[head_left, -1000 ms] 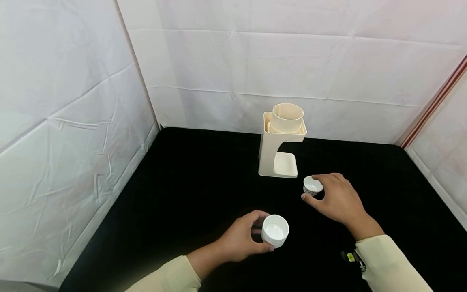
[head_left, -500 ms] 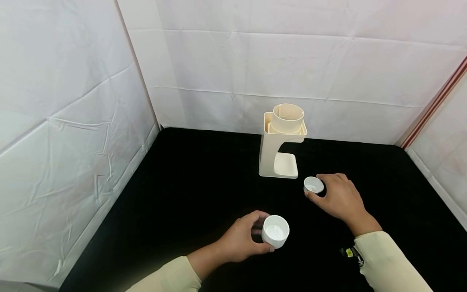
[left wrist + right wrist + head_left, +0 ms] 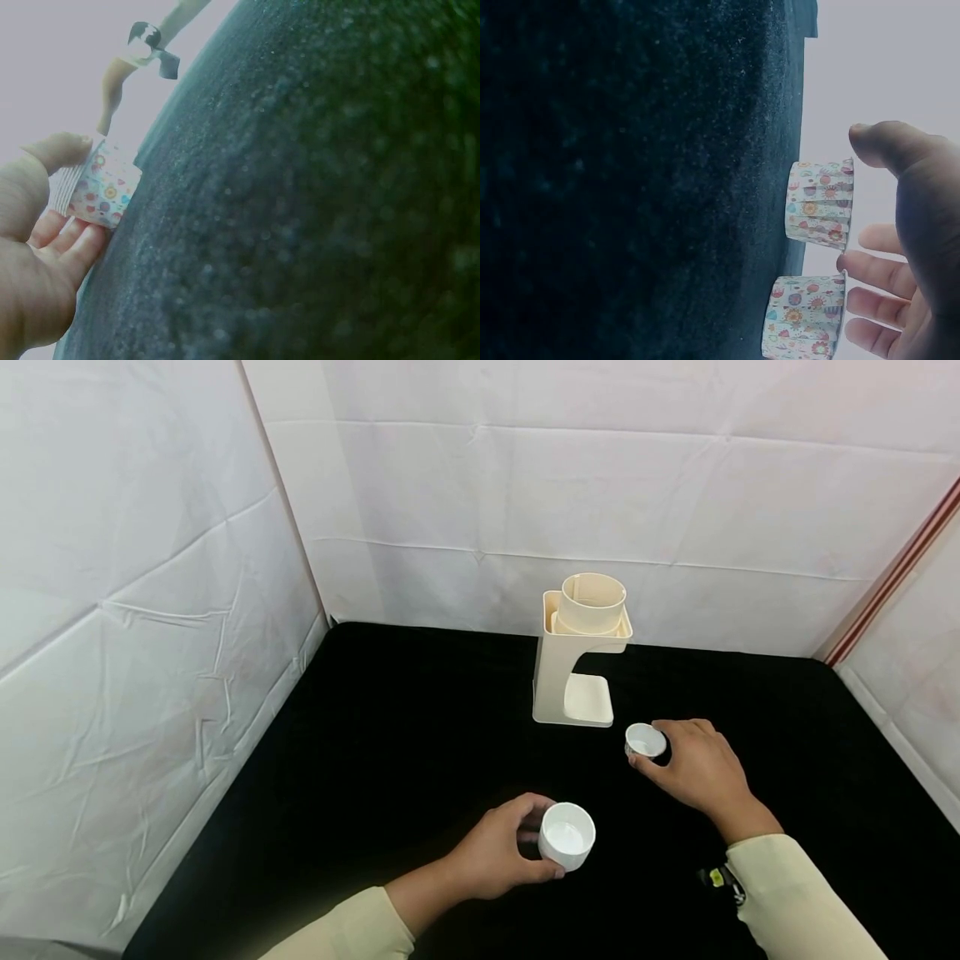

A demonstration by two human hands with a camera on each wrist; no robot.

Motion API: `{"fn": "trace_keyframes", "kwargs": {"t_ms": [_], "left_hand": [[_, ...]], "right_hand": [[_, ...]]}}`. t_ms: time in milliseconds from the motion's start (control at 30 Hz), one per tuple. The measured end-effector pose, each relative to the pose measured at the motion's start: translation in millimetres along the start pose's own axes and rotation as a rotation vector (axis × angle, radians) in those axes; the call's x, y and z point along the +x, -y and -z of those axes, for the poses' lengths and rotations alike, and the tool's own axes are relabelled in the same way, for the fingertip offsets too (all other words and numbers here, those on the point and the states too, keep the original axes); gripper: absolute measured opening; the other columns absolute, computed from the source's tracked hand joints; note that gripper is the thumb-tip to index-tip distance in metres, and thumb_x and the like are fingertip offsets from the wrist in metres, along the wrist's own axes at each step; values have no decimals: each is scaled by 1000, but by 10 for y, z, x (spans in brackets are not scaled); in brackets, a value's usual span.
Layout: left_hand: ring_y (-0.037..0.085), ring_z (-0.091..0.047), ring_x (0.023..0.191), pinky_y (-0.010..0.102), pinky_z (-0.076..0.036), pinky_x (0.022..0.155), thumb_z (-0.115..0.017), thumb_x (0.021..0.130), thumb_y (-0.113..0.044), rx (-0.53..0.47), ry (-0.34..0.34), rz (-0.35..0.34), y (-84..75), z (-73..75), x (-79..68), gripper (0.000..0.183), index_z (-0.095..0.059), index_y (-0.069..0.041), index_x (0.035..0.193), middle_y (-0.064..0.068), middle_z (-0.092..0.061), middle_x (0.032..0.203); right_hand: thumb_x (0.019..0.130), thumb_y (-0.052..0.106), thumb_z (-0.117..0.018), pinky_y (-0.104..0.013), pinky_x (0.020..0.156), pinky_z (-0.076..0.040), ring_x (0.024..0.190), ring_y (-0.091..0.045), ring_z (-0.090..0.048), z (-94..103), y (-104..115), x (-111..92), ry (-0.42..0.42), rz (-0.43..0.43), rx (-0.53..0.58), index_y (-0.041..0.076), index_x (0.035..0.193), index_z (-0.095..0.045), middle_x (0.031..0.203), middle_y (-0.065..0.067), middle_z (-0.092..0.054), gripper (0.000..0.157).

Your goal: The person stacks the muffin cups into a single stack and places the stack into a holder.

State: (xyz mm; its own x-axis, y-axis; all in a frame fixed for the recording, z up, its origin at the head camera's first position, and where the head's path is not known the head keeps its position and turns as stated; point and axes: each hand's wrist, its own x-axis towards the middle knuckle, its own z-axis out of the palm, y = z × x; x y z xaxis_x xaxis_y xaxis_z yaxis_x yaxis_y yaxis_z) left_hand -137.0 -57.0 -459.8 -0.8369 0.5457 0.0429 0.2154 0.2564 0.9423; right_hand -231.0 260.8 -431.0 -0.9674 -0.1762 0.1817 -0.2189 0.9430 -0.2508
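My left hand (image 3: 491, 845) grips a short stack of paper baking cups (image 3: 567, 835) between thumb and fingers. In the left wrist view the stack (image 3: 105, 187) shows a coloured print and several close-set rims. My right hand (image 3: 699, 767) is around a single printed baking cup (image 3: 645, 740) standing on the black cloth, thumb at its near side, fingertips beside its rim. The right wrist view shows slight gaps between this cup (image 3: 820, 202) and the thumb and fingertips. There, a second cup (image 3: 804, 319) stands beside it under the fingers; the head view does not show it.
A cream stand (image 3: 551, 681) with a round open-topped container (image 3: 592, 602) in its upper part stands at the back, just beyond the right-hand cup. Black cloth (image 3: 405, 727) covers the table. White sheets (image 3: 480, 493) close it in at the back and sides.
My right hand has drawn a little to the right over the last second; its index fingertip has slid off the rim. The single cup and my left hand stay practically in place.
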Motion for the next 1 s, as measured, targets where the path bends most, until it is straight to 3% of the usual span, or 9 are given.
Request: {"fn": "trace_keyframes", "kwargs": {"t_ms": [300, 733, 1000], "left_hand": [[9, -61, 117, 19, -52, 98, -89, 83, -15, -9, -2, -2, 0, -2, -1, 65, -53, -16, 137, -5, -58, 131], [9, -60, 117, 19, -51, 98, -88, 83, -15, 1, -2, -8, -6, 3, -1, 65, -53, -16, 137, -6, -58, 130], [9, -60, 118, 19, -51, 98, -88, 83, -13, -6, -2, -6, -14, 6, -4, 65, -52, -15, 137, -5, -57, 130]], "right_hand": [[88, 56, -75, -68, 100, -43, 126, -46, -48, -22, -2, 0, 26, -14, -17, 0, 131, -65, 130, -24, -64, 72], [90, 46, -78, -67, 98, -43, 121, -46, -51, -17, -7, -7, -10, 16, -22, -1, 125, -69, 123, -23, -68, 59], [88, 46, -79, -66, 98, -44, 121, -46, -52, -34, -16, 6, 2, -4, -32, -1, 128, -67, 123, -23, -68, 63]]}}
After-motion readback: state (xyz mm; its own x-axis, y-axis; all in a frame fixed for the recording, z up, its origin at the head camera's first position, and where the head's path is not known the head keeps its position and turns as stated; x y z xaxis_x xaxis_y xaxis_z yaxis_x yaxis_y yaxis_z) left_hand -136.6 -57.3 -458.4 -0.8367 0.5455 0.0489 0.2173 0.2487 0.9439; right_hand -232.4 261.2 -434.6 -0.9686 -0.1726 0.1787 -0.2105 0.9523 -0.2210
